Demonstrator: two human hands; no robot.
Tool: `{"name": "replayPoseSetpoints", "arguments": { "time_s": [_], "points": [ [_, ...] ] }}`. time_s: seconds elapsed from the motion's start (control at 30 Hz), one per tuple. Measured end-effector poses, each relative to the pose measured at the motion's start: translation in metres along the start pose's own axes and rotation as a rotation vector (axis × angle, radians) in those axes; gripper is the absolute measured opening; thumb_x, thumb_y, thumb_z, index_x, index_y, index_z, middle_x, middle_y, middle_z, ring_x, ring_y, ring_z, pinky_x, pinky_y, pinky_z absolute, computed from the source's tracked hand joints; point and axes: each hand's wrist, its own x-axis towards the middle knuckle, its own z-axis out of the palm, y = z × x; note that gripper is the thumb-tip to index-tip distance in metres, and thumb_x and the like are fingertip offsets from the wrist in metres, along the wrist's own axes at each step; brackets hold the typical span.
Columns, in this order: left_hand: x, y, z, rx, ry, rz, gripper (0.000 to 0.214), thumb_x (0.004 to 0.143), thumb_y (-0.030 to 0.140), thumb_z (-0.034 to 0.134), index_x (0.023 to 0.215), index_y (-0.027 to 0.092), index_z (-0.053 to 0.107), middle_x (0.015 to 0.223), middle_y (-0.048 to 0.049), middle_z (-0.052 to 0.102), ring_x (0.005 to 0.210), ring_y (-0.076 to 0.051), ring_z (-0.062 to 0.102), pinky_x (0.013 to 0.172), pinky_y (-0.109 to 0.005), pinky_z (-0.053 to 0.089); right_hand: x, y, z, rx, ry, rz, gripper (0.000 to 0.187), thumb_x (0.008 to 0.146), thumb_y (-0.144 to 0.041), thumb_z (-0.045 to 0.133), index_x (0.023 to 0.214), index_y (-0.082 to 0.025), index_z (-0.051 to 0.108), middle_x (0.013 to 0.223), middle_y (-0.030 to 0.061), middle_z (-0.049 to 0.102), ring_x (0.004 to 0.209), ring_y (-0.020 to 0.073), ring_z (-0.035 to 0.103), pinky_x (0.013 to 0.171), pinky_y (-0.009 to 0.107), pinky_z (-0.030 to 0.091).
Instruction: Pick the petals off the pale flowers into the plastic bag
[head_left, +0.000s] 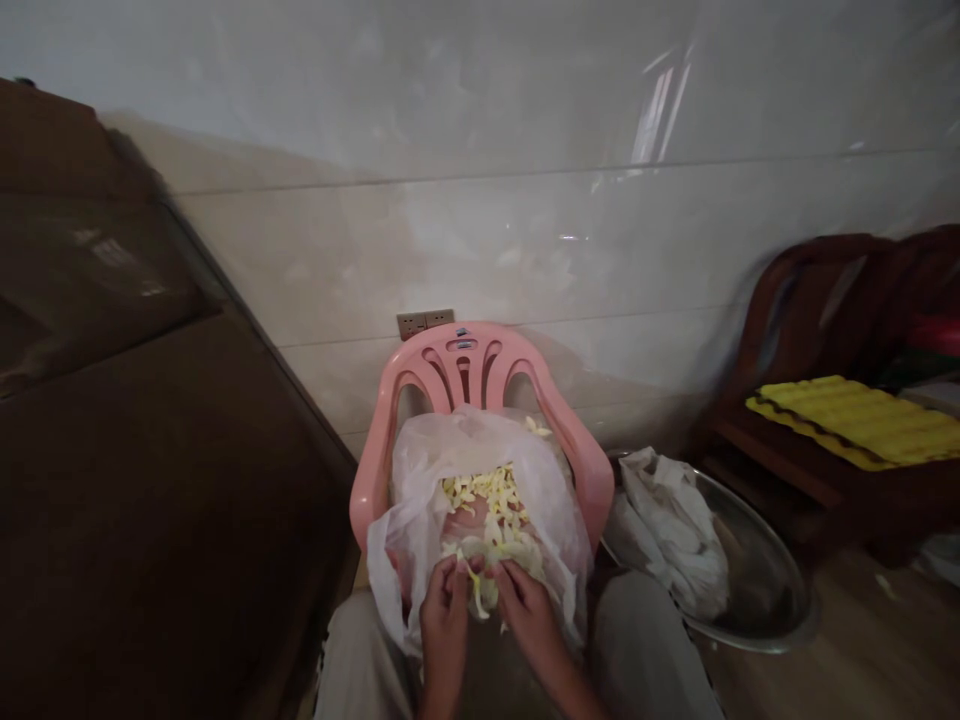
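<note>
My left hand (445, 600) and my right hand (527, 602) are close together over a white plastic bag (420, 450) spread on the seat of a pink plastic chair (589, 470). The fingers of each hand are closed in a pinch. Between them is a pale yellow-white, petal-like piece (475, 590), with a thin yellow strip hanging down. Just behind the hands lies a heap of larger whitish pieces (525, 552). Many small yellow-white bits (480, 487) are scattered farther back in the bag. The exact kind of plant is too blurred to tell.
At the right, a metal basin (772, 610) on the floor holds a crumpled white bag (671, 540). Beyond it, a yellow ridged tray (862, 420) rests on a dark wooden chair (780, 300). A large brown box-like object (150, 500) stands left. Behind the pink chair is a tiled wall (450, 240).
</note>
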Motion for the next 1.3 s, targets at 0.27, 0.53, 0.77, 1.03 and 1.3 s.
{"name": "replayPoseSetpoints", "arguments": {
  "time_s": [0.27, 0.53, 0.77, 1.03, 1.3],
  "points": [
    [-0.002, 0.006, 0.004, 0.110, -0.016, 0.031, 0.060, 0.076, 0.072, 0.064, 0.094, 0.016, 0.072, 0.088, -0.0085, 0.077, 0.084, -0.025, 0.072, 0.076, -0.031, 0.058, -0.005, -0.014, 0.006, 0.090, -0.078, -0.022, 0.051, 0.091, -0.066, 0.049, 0.088, -0.021, 0.072, 0.057, -0.0013, 0.051, 0.051, 0.0152, 0.045, 0.048, 0.025, 0.040],
    [-0.006, 0.007, 0.002, 0.257, -0.080, 0.126, 0.052, 0.083, 0.068, 0.058, 0.095, 0.019, 0.072, 0.095, -0.0105, 0.078, 0.089, -0.027, 0.073, 0.078, -0.035, 0.058, -0.002, -0.010, 0.002, 0.033, -0.070, -0.056, 0.052, 0.092, -0.065, 0.047, 0.082, -0.020, 0.072, 0.066, 0.0027, 0.063, 0.058, 0.0170, 0.054, 0.054, 0.025, 0.045],
    [-0.009, 0.006, 0.002, 0.368, -0.205, 0.198, 0.044, 0.091, 0.059, 0.053, 0.102, 0.020, 0.068, 0.092, -0.0097, 0.077, 0.085, -0.026, 0.074, 0.078, -0.036, 0.057, -0.001, 0.001, 0.000, -0.079, -0.025, -0.078, 0.044, 0.089, -0.059, 0.053, 0.078, -0.019, 0.068, 0.059, -0.0015, 0.057, 0.058, 0.0147, 0.051, 0.058, 0.023, 0.042],
    [-0.007, 0.003, 0.002, 0.434, -0.152, 0.278, 0.042, 0.089, 0.059, 0.055, 0.099, 0.021, 0.071, 0.097, -0.0120, 0.078, 0.089, -0.028, 0.075, 0.079, -0.036, 0.058, -0.004, 0.000, 0.012, 0.111, 0.008, 0.029, 0.042, 0.088, -0.060, 0.050, 0.071, -0.022, 0.053, 0.059, -0.0037, 0.048, 0.054, 0.0141, 0.046, 0.050, 0.023, 0.038],
    [-0.010, -0.003, 0.004, 0.317, -0.093, 0.212, 0.046, 0.083, 0.063, 0.061, 0.097, 0.020, 0.071, 0.095, -0.0117, 0.079, 0.089, -0.027, 0.075, 0.080, -0.035, 0.059, 0.000, 0.007, 0.008, 0.054, 0.156, 0.115, 0.036, 0.082, -0.056, 0.051, 0.069, -0.023, 0.051, 0.059, -0.0025, 0.051, 0.055, 0.0161, 0.048, 0.051, 0.025, 0.039]
  ]
}}
